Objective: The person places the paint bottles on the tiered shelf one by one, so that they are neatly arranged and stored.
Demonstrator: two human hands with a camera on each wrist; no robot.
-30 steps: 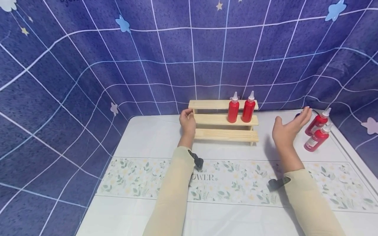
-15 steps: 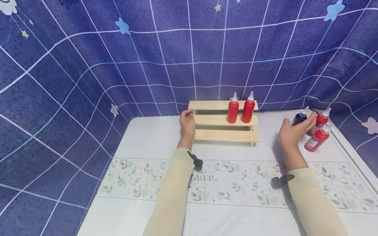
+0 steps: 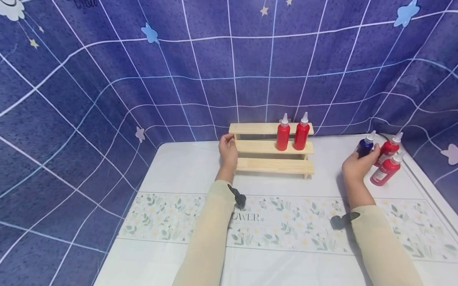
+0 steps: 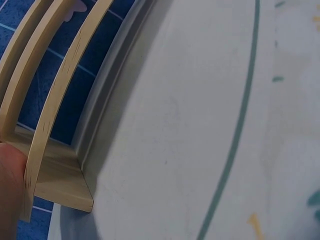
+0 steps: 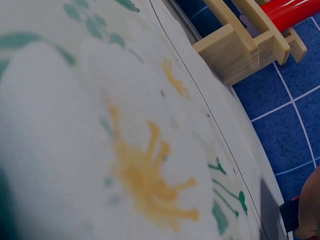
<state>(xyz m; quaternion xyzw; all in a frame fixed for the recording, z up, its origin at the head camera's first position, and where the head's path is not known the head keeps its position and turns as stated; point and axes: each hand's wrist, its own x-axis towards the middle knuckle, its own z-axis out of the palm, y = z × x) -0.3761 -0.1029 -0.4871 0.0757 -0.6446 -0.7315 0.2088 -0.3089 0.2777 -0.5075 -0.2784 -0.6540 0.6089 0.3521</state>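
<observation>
A three-tier wooden rack (image 3: 273, 165) stands near the back of the table. My left hand (image 3: 228, 153) holds its left end; in the left wrist view a fingertip (image 4: 11, 167) touches the wood (image 4: 62, 187). Two red squeeze bottles with white nozzles, one (image 3: 283, 138) left of the other (image 3: 301, 137), stand upright on the rack's right half. To the right, my right hand (image 3: 358, 166) grips a dark blue squeeze bottle (image 3: 365, 147), its lower part hidden by the hand. In the right wrist view only the edge of that hand (image 5: 310, 212) shows.
Beside the right hand stand two more red squeeze bottles, one behind (image 3: 389, 148) and one in front (image 3: 384, 172). A flower-printed strip (image 3: 286, 222) crosses the white table cover (image 3: 182, 167). A blue gridded curtain (image 3: 200, 91) hangs close behind the rack.
My right hand has moved right from beside the bottles and closed round the blue bottle, which was mostly hidden behind it before. The left hand has stayed on the rack.
</observation>
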